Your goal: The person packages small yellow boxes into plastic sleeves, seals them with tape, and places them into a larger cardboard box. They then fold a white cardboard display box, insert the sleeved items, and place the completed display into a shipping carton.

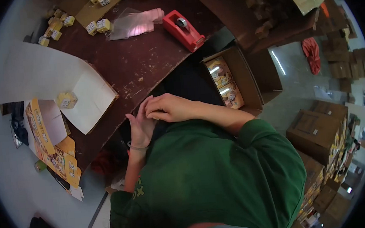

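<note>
My left hand is palm up with its thumb apart and its fingers stretched out, in front of the dark red table edge. A bracelet circles its wrist. My right hand rests against the left fingers, its own fingers curled; anything between them is hidden. On the table left of the hands, a small yellow and white cube lies in an open white-lined box. A red tape dispenser and clear plastic bags are further back.
Several small cubes lie at the table's back. An open carton with printed packs stands right of the table. Flattened yellow packaging is at the left edge. Big brown cartons are stacked on the right.
</note>
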The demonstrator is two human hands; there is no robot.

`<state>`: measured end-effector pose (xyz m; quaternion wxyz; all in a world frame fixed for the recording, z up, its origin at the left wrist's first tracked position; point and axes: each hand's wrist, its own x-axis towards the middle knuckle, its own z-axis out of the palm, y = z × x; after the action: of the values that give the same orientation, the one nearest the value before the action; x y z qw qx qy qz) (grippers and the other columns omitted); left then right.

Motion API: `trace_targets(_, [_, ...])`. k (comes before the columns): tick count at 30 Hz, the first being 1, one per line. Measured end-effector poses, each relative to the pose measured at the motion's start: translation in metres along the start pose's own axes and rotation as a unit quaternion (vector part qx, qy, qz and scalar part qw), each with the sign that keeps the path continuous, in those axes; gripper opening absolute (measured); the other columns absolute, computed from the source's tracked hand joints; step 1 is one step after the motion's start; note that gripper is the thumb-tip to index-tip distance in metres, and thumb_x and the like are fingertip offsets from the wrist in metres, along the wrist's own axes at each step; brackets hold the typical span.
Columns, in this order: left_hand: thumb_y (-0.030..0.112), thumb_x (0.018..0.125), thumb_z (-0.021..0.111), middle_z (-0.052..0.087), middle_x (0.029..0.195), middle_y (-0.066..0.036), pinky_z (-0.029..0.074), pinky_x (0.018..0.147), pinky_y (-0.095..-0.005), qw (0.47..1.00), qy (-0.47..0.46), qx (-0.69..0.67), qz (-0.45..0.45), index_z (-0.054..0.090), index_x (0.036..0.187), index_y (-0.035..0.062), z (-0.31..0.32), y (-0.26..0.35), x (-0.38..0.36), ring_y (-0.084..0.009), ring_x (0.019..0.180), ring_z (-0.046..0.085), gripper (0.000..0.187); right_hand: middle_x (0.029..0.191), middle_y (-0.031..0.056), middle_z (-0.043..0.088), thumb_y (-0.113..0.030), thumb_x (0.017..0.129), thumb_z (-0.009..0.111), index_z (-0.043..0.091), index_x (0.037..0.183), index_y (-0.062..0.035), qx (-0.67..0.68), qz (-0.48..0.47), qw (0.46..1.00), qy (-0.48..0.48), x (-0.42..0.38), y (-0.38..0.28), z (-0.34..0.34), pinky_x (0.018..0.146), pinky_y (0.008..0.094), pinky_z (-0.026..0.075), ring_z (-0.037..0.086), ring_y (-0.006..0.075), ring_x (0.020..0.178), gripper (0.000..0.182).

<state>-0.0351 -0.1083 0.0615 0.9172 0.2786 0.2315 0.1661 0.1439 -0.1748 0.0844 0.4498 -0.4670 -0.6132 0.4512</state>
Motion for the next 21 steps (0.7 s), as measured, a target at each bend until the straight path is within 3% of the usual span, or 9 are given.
trace_targets(3, [0.040, 0.098, 0.050, 0.053, 0.132, -0.012, 0.038, 0.107, -0.0415, 0.996, 0.030, 0.081, -0.030, 0.039, 0.143, 0.0022, -0.020, 0.007, -0.008, -0.0242, 0.124, 0.051, 0.060, 0.100, 0.0116, 0.067, -0.011, 0.089, 0.067, 0.067, 0.096, -0.0015, 0.033, -0.051, 0.994, 0.090, -0.009, 0.011, 0.016, 0.075, 0.0354, 0.053, 0.065, 0.0271, 0.090, 0.012])
trace_targets(4, [0.024, 0.096, 0.049, 0.054, 0.131, -0.012, 0.039, 0.107, -0.0412, 0.999, 0.017, -0.006, -0.040, 0.040, 0.142, 0.0019, -0.022, 0.006, -0.009, -0.0243, 0.121, 0.053, 0.051, 0.101, 0.0113, 0.067, -0.012, 0.088, 0.067, 0.067, 0.097, -0.0017, 0.055, -0.051, 0.989, 0.125, -0.010, 0.010, 0.018, 0.076, 0.0354, 0.053, 0.065, 0.0270, 0.090, 0.013])
trace_targets(6, [0.020, 0.097, 0.048, 0.054, 0.131, -0.012, 0.039, 0.107, -0.0410, 0.997, 0.037, 0.017, -0.065, 0.041, 0.140, 0.0018, -0.025, 0.001, -0.013, -0.0248, 0.122, 0.053, 0.048, 0.105, 0.0105, 0.068, -0.014, 0.088, 0.068, 0.068, 0.101, -0.0021, 0.041, 0.040, 0.977, 0.205, -0.007, 0.001, 0.012, 0.079, 0.0354, 0.053, 0.065, 0.0274, 0.093, 0.018])
trace_targets(8, [0.016, 0.097, 0.047, 0.054, 0.132, -0.011, 0.040, 0.107, -0.0407, 0.992, 0.071, 0.043, -0.099, 0.044, 0.137, 0.0022, -0.013, 0.000, -0.013, -0.0246, 0.124, 0.052, 0.042, 0.101, 0.0102, 0.069, -0.019, 0.090, 0.065, 0.069, 0.106, -0.0039, -0.032, -0.018, 0.974, 0.225, 0.008, 0.030, 0.032, 0.083, 0.0368, 0.053, 0.064, 0.0285, 0.095, 0.022])
trace_targets(10, [0.018, 0.098, 0.048, 0.054, 0.131, -0.011, 0.040, 0.107, -0.0399, 0.994, 0.075, 0.013, -0.079, 0.045, 0.136, 0.0025, -0.032, -0.006, -0.015, -0.0238, 0.124, 0.052, 0.042, 0.095, 0.0069, 0.070, -0.025, 0.093, 0.060, 0.071, 0.107, -0.0061, 0.001, 0.019, 0.986, 0.166, 0.011, 0.032, 0.043, 0.086, 0.0376, 0.051, 0.062, 0.0260, 0.095, 0.026])
trace_targets(12, [0.023, 0.099, 0.048, 0.053, 0.131, -0.010, 0.041, 0.105, -0.0377, 0.996, 0.072, 0.003, -0.056, 0.046, 0.134, 0.0029, -0.049, -0.010, -0.018, -0.0218, 0.123, 0.051, 0.040, 0.096, 0.0041, 0.071, -0.025, 0.093, 0.060, 0.072, 0.107, -0.0071, -0.106, -0.005, 0.993, 0.057, 0.004, 0.001, 0.033, 0.087, 0.0366, 0.048, 0.060, 0.0232, 0.094, 0.026])
trace_targets(16, [0.029, 0.102, 0.043, 0.051, 0.135, -0.009, 0.040, 0.105, -0.0370, 0.994, 0.082, 0.005, -0.067, 0.045, 0.137, 0.0050, -0.067, -0.031, -0.025, -0.0215, 0.125, 0.050, 0.042, 0.097, 0.0043, 0.071, -0.023, 0.086, 0.069, 0.073, 0.106, -0.0068, -0.110, -0.014, 0.989, 0.102, -0.005, 0.018, 0.048, 0.087, 0.0358, 0.048, 0.060, 0.0215, 0.094, 0.026])
trace_targets(19, [0.042, 0.100, 0.046, 0.047, 0.139, -0.014, 0.039, 0.106, -0.0411, 0.996, 0.026, -0.090, -0.008, 0.024, 0.152, 0.0064, -0.027, -0.033, -0.023, -0.0277, 0.125, 0.051, 0.066, 0.095, 0.0101, 0.073, -0.020, 0.083, 0.072, 0.072, 0.109, -0.0058, -0.048, 0.035, 0.987, 0.152, -0.004, 0.034, 0.039, 0.079, 0.0346, 0.053, 0.063, 0.0239, 0.090, 0.030])
trace_targets(21, [0.044, 0.098, 0.051, 0.042, 0.141, -0.013, 0.041, 0.105, -0.0448, 0.979, -0.110, 0.164, -0.052, 0.016, 0.154, 0.0078, -0.073, -0.055, -0.024, -0.0271, 0.125, 0.050, 0.075, 0.092, 0.0100, 0.073, -0.020, 0.082, 0.073, 0.074, 0.107, -0.0064, -0.038, 0.086, 0.986, 0.139, -0.004, 0.047, 0.028, 0.076, 0.0341, 0.054, 0.064, 0.0238, 0.087, 0.028])
